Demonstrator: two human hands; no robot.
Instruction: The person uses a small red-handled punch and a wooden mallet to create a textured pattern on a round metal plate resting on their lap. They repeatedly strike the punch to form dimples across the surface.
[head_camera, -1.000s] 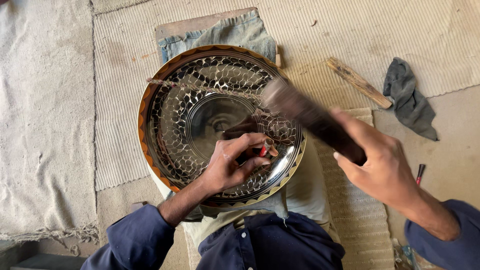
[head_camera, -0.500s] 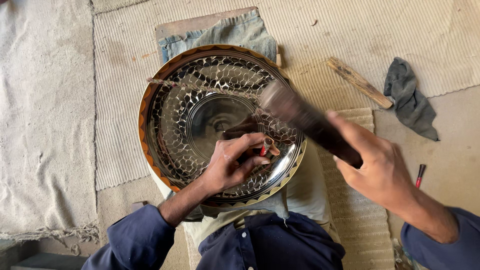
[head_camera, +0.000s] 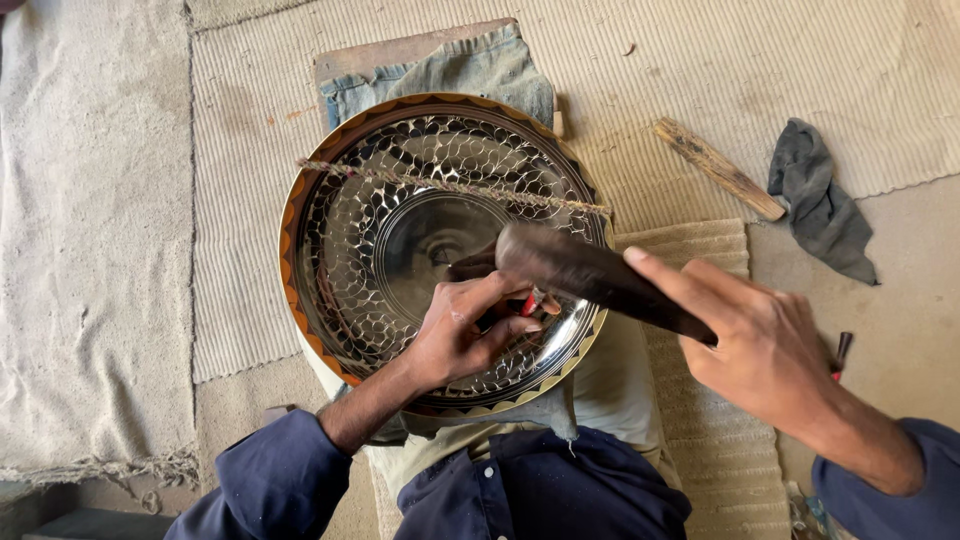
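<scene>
Big shiny metal plate (head_camera: 400, 250) sits on cloth over the lap. Right hand (head_camera: 765, 350) wraps the dark hammer (head_camera: 590, 275), its head down over the plate. Left hand (head_camera: 465, 335) pinches a small red-marked punch (head_camera: 530, 300) against the pattern.

left hand (head_camera: 462, 335): palm down, fingers curled, pinching shut at the tips | left forearm: bare, blue sleeve pushed up | right hand (head_camera: 765, 350): fist closed, forefinger stretched forward | right arm: blue sleeve, entering from lower right
</scene>
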